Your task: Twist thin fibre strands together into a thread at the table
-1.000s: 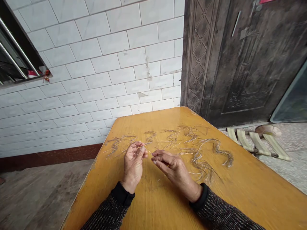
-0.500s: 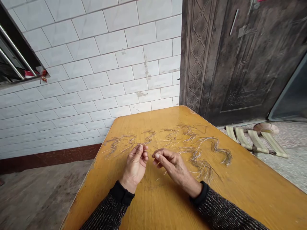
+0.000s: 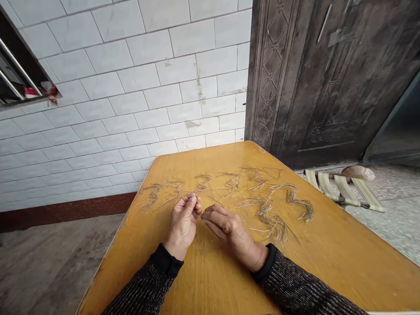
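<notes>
Just above the table, my left hand (image 3: 182, 222) is closed, thumb and fingertips pinching a thin wire (image 3: 198, 214). My right hand (image 3: 231, 231), back turned up, has its fingertips pressed together at the wire's other end, close to the left fingers. Most of the wire is hidden by the fingers. Beyond both hands, several loose bundles of thin bent wires lie across the table. A larger wire bundle (image 3: 269, 217) is right of my right hand, and a curved one (image 3: 306, 207) lies farther right. A smaller bundle (image 3: 154, 195) sits at the far left.
The yellow wooden table (image 3: 203, 280) reaches to a white tiled wall (image 3: 138, 78). A dark carved door (image 3: 315, 87) stands behind on the right. On the floor there lies a strapped frame (image 3: 344, 191) beside a round pale object (image 3: 358, 172). A barred window (image 3: 19, 70) is at upper left.
My right hand has moved left and turned more palm-down, its fingertips now almost against my left hand's fingers. The left hand keeps its pinch. The camera view has shifted slightly.
</notes>
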`<state>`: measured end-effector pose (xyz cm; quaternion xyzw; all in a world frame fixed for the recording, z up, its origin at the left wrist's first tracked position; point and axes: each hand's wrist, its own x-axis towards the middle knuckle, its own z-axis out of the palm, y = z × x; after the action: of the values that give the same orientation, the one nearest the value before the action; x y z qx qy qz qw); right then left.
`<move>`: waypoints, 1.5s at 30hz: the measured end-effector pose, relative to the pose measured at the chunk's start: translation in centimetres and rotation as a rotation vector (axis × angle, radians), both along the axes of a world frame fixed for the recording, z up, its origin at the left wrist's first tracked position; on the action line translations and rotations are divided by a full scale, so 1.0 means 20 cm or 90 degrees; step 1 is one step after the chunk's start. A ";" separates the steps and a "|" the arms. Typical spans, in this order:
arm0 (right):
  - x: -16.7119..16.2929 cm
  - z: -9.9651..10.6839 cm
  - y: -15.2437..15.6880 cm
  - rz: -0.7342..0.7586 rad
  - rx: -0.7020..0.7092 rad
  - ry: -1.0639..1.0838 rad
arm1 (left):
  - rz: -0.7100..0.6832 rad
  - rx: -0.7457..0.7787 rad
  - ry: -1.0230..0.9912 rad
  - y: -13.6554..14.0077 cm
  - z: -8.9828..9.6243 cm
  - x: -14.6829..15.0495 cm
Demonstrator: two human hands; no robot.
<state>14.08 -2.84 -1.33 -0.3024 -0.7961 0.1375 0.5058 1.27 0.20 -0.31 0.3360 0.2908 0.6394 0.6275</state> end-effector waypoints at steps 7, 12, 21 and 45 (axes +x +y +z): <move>0.01 0.01 0.00 -0.022 0.016 -0.024 | -0.061 -0.090 -0.074 0.00 0.01 -0.02; 0.02 0.04 -0.01 -0.003 -0.095 0.123 | -0.082 -0.173 -0.138 0.02 0.02 -0.03; 0.04 0.03 0.03 0.132 -0.382 0.414 | -0.179 -0.140 -0.077 0.00 0.01 -0.04; 0.12 0.05 0.03 0.011 -0.265 0.048 | -0.262 -0.050 0.194 -0.02 0.00 -0.07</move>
<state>16.56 -2.27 -0.39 -0.3882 -0.7335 0.3143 0.4610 -0.19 -0.10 -0.22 0.4560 0.3325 0.4281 0.7058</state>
